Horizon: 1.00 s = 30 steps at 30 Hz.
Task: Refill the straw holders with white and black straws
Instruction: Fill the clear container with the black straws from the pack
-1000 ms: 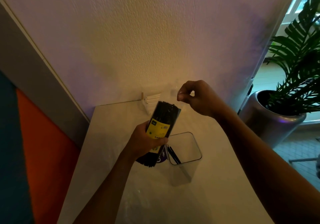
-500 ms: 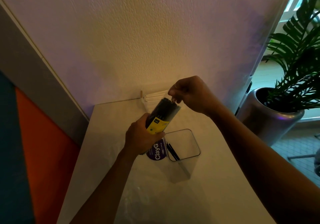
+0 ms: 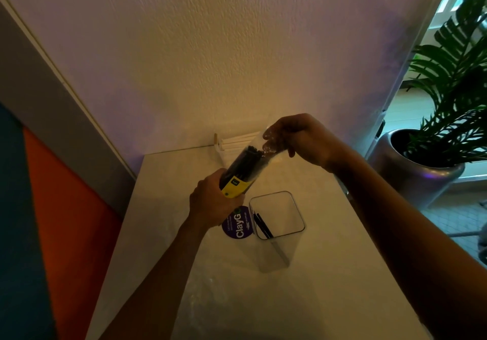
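Above the white table, the left hand grips the lower, yellow-labelled end of the pack of black straws, tilted toward 1 o'clock. Compared with 0.5 s ago, the right hand now pinches the clear wrapper top, drawn up beyond the straw ends. At 5 o'clock of the pack stands the clear straw holder, holding about 2 black straws. A purple round sticker lies just beside it. White straws lie at 12 o'clock against the wall, partly hidden by the pack. A potted plant stands at 3 o'clock.
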### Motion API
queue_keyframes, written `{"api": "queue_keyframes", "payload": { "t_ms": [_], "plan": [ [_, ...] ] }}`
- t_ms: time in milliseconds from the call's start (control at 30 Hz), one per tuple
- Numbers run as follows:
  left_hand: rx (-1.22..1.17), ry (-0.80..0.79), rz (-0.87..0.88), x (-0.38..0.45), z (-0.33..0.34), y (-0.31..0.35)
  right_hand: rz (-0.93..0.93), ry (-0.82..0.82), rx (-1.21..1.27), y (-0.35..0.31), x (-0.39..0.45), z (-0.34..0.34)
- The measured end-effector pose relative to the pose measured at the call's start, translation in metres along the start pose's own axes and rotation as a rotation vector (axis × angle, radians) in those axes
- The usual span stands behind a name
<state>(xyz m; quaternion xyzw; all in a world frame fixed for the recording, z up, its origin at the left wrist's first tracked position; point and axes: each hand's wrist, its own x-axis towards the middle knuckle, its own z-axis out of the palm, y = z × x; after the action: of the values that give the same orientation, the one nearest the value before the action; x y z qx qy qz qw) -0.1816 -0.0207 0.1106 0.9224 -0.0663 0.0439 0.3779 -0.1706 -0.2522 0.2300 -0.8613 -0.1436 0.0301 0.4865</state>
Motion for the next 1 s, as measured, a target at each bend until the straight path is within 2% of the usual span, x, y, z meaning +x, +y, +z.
{"api": "queue_keyframes", "payload": {
  "t_ms": [167, 400, 667, 800, 1000],
  "plan": [
    [0.050, 0.011, 0.035, 0.001, -0.002, 0.005, -0.046, -0.020, -0.293, 0.001, 0.002, 0.006],
    [0.112, 0.071, 0.055, 0.003, -0.005, 0.008, -0.050, 0.021, -0.533, 0.005, 0.000, 0.013],
    [0.064, -0.002, 0.084, 0.006, -0.003, 0.008, -0.104, 0.066, -0.474, 0.014, 0.000, 0.017],
    [0.072, -0.048, 0.075, 0.005, 0.001, 0.005, -0.076, 0.030, -0.479, 0.017, -0.001, 0.018],
    [0.057, -0.090, 0.089, 0.000, 0.004, -0.005, -0.038, 0.058, -0.341, 0.020, -0.007, 0.032]
  ]
}}
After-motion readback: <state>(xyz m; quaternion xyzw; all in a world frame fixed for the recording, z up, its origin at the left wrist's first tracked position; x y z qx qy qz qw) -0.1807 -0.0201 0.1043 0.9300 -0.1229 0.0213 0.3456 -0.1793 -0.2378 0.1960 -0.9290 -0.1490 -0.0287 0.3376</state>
